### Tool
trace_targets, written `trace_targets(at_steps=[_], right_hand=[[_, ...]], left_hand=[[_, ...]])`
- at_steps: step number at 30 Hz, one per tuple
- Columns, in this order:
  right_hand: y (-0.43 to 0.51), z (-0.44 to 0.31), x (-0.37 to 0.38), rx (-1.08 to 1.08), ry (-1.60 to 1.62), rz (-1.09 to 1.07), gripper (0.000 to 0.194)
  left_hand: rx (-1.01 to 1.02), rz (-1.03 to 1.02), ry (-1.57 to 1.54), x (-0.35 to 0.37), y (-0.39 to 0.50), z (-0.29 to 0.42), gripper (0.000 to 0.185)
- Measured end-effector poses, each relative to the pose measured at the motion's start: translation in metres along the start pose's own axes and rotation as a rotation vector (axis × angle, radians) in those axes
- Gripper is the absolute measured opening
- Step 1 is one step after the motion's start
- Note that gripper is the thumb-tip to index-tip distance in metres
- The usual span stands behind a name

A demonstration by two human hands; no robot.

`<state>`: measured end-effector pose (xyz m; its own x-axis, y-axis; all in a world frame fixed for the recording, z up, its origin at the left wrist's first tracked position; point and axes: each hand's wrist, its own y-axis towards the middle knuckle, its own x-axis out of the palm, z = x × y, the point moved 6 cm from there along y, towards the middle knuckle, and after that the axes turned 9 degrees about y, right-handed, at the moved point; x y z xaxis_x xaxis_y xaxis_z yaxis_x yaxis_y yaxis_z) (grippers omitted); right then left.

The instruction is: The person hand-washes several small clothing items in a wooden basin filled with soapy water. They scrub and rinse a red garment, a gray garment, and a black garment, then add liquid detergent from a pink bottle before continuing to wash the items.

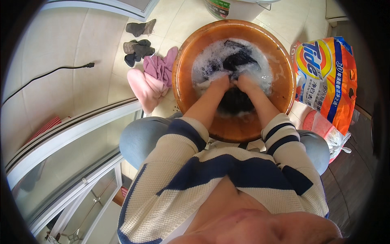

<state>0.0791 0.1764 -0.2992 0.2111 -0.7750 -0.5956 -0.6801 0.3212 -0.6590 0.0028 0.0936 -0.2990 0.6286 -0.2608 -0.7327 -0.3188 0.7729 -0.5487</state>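
Before me stands a round orange-brown basin [189, 42] holding cloudy, sudsy water [207, 48]. My left hand [221, 81] and my right hand [245, 82] are close together near the water's middle, gripping a wet dark cloth [239, 59]. Its bunched upper part rises out of the foam beyond my hands. Most of my fingers are hidden by the cloth and suds. Nearer to me, between my forearms, a dark patch [236, 102] lies in the water; whether it belongs to the same cloth I cannot tell.
An orange Tide detergent bag [330, 79] stands right of the basin, by a pink container [317, 122]. Left lie pink [147, 88] and purple cloths [158, 67], dark socks [137, 48] and a black cable [61, 68]. A white bucket [242, 10] is beyond; a sliding-door track [76, 122] runs left.
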Motion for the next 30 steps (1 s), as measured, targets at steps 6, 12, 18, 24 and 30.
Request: trace_targets(at_steps=[6, 12, 18, 24, 30], right_hand=[[0.021, 0.016, -0.007, 0.072, -0.060, 0.089, 0.030], [-0.003, 0.025, -0.023, 0.004, 0.167, 0.428, 0.039], [-0.058, -0.016, -0.028, -0.092, 0.516, 0.376, 0.042], [-0.193, -0.148, -0.050, -0.510, 0.443, 0.462, 0.032], [-0.236, -0.175, -0.060, -0.839, 0.270, 0.770, 0.030]], left_hand=[[-0.129, -0.222, 0.008, -0.016, 0.016, -0.010, 0.050], [-0.153, 0.298, 0.015, -0.039, -0.036, -0.006, 0.050], [-0.361, 0.261, -1.146, -0.006, -0.064, -0.027, 0.075], [-0.074, 0.009, -1.691, -0.018, -0.089, -0.017, 0.071], [0.175, -0.039, -1.964, -0.049, -0.133, 0.031, 0.051]])
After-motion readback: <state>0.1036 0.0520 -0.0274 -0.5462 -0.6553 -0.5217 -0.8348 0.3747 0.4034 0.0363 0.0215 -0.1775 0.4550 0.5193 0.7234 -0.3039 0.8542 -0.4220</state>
